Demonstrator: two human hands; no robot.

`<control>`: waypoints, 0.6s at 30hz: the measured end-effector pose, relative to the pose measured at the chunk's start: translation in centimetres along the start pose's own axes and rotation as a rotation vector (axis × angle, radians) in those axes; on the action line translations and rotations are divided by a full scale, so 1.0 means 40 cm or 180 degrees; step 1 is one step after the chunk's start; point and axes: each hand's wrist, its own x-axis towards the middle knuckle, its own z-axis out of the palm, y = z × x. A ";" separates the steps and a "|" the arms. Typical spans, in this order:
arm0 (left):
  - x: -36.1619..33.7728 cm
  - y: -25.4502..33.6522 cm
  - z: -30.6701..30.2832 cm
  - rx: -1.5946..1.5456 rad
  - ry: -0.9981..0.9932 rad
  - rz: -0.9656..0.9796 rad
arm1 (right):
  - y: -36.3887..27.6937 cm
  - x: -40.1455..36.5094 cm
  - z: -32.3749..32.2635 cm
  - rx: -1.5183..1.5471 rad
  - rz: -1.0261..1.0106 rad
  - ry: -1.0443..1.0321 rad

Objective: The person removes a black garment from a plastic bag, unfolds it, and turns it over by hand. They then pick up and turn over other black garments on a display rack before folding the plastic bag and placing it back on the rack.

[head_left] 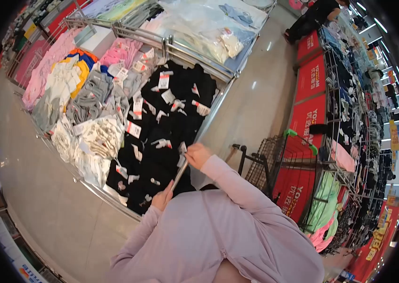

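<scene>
Directly before me, black folded garments (168, 127) with white and red paper tags lie in rows in a display bin. A metal rail (209, 116) edges the bin on its right side. My right hand (198, 155) is closed at this rail, beside a white tag (183, 148). Lower down, my left hand (161, 199) is at the same rail, next to the black garments, its fingers curled against the metal and partly hidden. Left of the black garments lie white printed garments (100, 137) and grey garments (88, 101).
A shopping cart (260, 165) with green handle ends stands to my right. Beyond it runs a rack fronted by red signs (307, 113). A person in dark clothes (313, 19) is in the far aisle. Plastic-covered clothes (209, 28) fill the bin ahead.
</scene>
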 end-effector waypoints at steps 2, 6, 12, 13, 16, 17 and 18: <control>0.006 0.012 -0.018 -0.0316 -0.0050 -0.0158 | 0.004 0.029 -0.013 -0.0598 0.0075 -0.0492; 0.082 0.045 -0.102 0.0418 -0.0736 -0.0353 | 0.011 0.081 -0.060 -0.0531 -0.0006 -0.1024; 0.467 0.395 -0.311 -0.0442 0.1005 -0.0211 | 0.105 0.212 -0.160 0.0410 -0.0678 -0.2069; 0.563 0.448 -0.339 -0.0301 0.1383 0.0219 | 0.138 0.238 -0.171 0.0588 -0.0784 -0.1999; 0.899 0.522 -0.369 -0.0756 0.2323 0.0462 | 0.278 0.344 -0.200 0.0913 -0.0938 -0.1690; 1.014 0.542 -0.385 -0.0962 0.2451 0.0416 | 0.329 0.383 -0.228 0.0970 -0.0954 -0.1605; 1.129 0.559 -0.402 -0.1172 0.2552 0.0384 | 0.381 0.428 -0.260 0.1031 -0.0943 -0.1509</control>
